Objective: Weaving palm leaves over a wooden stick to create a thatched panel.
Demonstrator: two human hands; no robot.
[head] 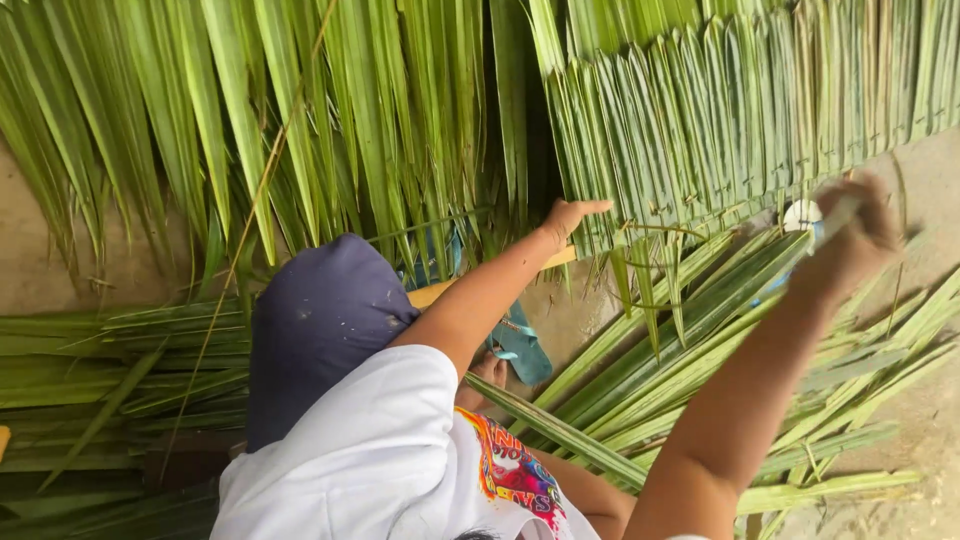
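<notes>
Outdoor thatching spot: palm fronds (pixel 300 110) on dirt ground (pixel 930 190).

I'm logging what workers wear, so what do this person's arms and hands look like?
The left hand is bare: no glove, ring or watch shows. That arm is uncovered up to a short white T-shirt sleeve. The right hand is blurred, but no glove or wristband shows, and the forearm is uncovered. The right sleeve is out of view.
</notes>
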